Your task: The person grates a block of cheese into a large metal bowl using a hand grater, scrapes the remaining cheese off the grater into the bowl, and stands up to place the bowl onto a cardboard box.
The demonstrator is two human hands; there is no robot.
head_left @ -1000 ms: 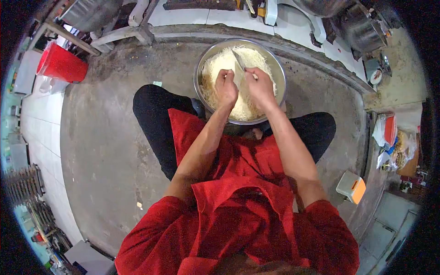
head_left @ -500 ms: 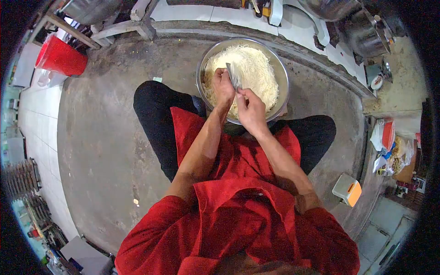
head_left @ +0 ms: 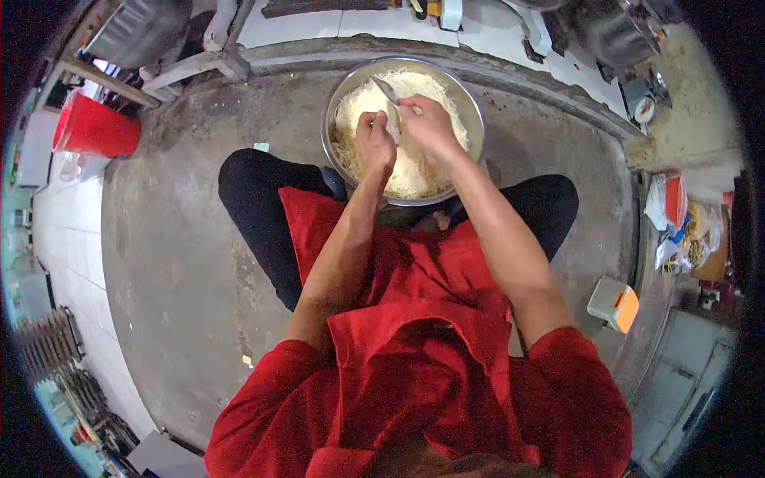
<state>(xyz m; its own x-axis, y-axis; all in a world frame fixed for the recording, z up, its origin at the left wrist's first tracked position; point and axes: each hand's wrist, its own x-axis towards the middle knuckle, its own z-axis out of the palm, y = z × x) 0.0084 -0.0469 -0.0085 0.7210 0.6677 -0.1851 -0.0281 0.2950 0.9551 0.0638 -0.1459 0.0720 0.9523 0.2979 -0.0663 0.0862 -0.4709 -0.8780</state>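
A wide metal bowl [head_left: 476, 119] stands on the floor between my legs, with pale shredded strands [head_left: 434, 88] heaped inside. My right hand [head_left: 428, 126] is closed on the handle of a metal blade [head_left: 386, 89], which looks like a knife and points up and to the left over the heap. Just left of it, my left hand [head_left: 375, 143] is closed above the strands, thumb up. Whatever it grips is hidden by the fingers and blends with the pale heap.
Around the bowl lies a grey concrete floor [head_left: 175, 263]. A red bucket [head_left: 96, 127] stands at the upper left. A raised ledge [head_left: 319, 54] runs behind the bowl. On the right are a white and orange box [head_left: 612, 304] and some plastic bags [head_left: 673, 203].
The blade was low between my hands half a second ago and is now raised over the heap. My right hand has moved up and away from my left hand. The whole view has shifted slightly.
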